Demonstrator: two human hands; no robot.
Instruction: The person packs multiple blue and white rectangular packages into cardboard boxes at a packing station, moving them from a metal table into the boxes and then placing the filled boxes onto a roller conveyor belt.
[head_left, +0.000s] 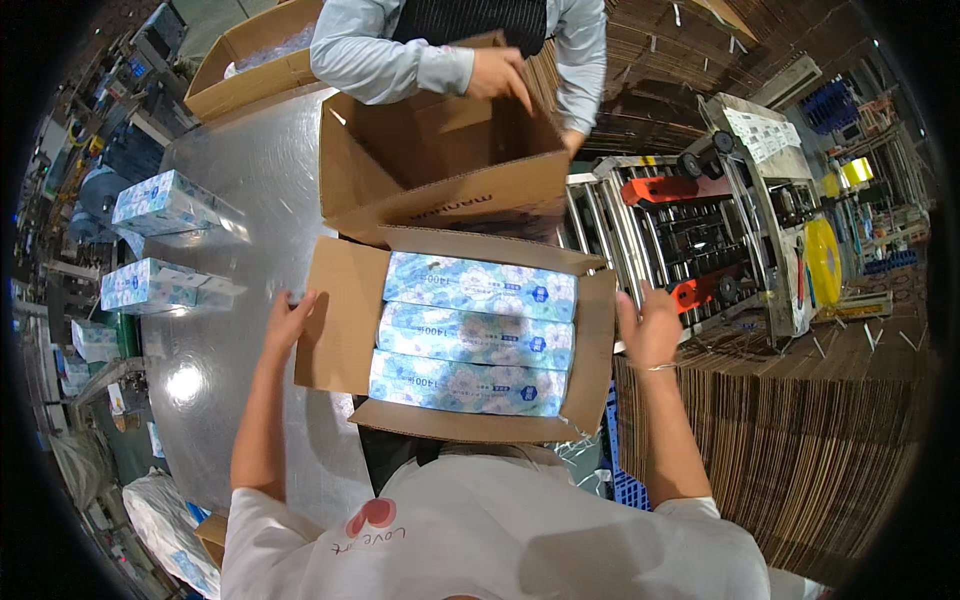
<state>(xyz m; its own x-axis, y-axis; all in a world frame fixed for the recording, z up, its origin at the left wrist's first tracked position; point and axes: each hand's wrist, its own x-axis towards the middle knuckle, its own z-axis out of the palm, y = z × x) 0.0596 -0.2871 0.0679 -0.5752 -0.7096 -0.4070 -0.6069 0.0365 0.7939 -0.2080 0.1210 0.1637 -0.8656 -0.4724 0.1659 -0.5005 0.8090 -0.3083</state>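
An open cardboard carton [335, 340] stands in front of me, its flaps folded outward. Three blue-and-white floral tissue packs [475, 335] lie in rows inside it. At the outer edge of the left flap is my left hand [288, 320], fingers partly curled and thumb apart; it seems to touch the flap without gripping it. My right hand [652, 328] is beside the right flap, thumb and fingers apart, with nothing visible in it.
Across from me a person's hand [500, 76] is over a second open carton [470, 195]. More floral packs [160, 205] stand on the metal table [275, 170] to the left. A roller conveyor [615, 215] and stacked flat cardboard [770, 460] are at the right.
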